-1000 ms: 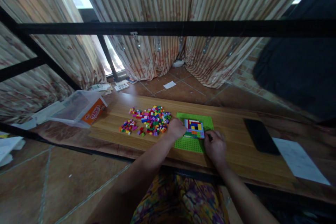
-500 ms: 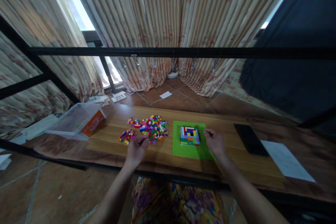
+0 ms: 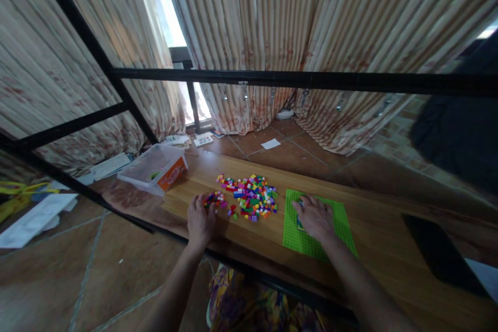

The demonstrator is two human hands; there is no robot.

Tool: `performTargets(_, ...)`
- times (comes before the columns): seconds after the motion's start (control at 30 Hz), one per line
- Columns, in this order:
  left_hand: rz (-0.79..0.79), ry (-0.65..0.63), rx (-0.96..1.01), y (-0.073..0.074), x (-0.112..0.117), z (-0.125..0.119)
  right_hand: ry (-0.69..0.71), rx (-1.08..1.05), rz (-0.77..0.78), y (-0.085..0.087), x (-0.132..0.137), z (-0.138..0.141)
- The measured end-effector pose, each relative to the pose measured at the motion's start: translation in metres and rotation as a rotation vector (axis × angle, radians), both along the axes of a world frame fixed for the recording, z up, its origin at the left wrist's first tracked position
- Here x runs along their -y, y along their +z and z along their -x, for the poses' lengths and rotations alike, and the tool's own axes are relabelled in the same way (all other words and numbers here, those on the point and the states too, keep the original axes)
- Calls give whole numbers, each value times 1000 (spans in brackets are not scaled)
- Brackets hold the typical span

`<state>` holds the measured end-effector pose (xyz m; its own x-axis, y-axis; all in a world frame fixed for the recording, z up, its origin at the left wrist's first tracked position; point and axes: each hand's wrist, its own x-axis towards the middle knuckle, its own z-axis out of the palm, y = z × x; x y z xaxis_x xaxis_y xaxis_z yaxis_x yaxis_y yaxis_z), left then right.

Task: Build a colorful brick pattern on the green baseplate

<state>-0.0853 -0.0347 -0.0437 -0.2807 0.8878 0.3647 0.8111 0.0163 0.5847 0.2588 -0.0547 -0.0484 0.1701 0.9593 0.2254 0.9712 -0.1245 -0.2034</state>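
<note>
My left hand (image 3: 201, 221) rests at the near left edge of a small pile of toy bricks (image 3: 216, 198), its thumb and fingers apart around that edge. No brick shows between those fingers. A larger pile of mixed-colour bricks (image 3: 254, 194) lies just right of it. Over on the green baseplate (image 3: 342, 223), my right hand (image 3: 316, 216) lies spread, palm down, across the block-shaped brick build (image 3: 300, 223). That hand hides most of the build; only a bit of its left side shows.
A clear plastic box (image 3: 143, 171) with an orange label stands left on the wooden tabletop (image 3: 252, 238). A dark flat object (image 3: 439, 249) and a white sheet (image 3: 484, 275) lie at the right. A black metal bar (image 3: 288, 79) crosses above the far side.
My right hand has moved from beside the brick build onto its top. My left hand has opened from a pinch and gone to the small pile. The view has swung left.
</note>
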Motion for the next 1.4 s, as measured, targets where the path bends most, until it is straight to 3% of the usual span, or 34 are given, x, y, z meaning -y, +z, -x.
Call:
performTargets(0.23, 37, -16, -20, -11, -21, -29, 17, 70, 2, -1, 11, 0)
performTargets(0.47, -6, -209, 164, -7, -21, -58, 18, 43, -181, 0, 11, 27)
performTargets(0.57, -26, -257, 269, -7, -14, -70, 176, -34, -267, 10, -2, 63)
performTargets(0.67, -29, -285, 381, -7, -6, -79, 398, -175, -242, 22, -24, 105)
performTargets(0.73, -39, -289, 437, -7, -4, -76, 476, -238, -236, 26, -42, 125)
performTargets(0.8, -61, -258, 435, -5, -9, -65, 466, -295, -239, 27, -61, 132)
performTargets(0.9, -87, -134, 336, 1, -36, -36, 298, -372, -206, 20, -87, 119)
performTargets(0.97, -41, -122, 229, 4, -62, -18, 182, -374, -109, 12, -100, 106)
performTargets(1.07, 54, -246, 75, 5, -99, -7, 138, -364, -32, 0, -110, 99)
performTargets(1.17, 80, -422, -46, 0, -116, -15, 181, -359, -9, -5, -112, 108)
performTargets(1.3, 11, -588, -94, -5, -113, -29, 250, -353, 4, -2, -106, 128)
performTargets(1.4, -17, -643, -73, -4, -104, -31, 275, -352, -10, 1, -100, 142)
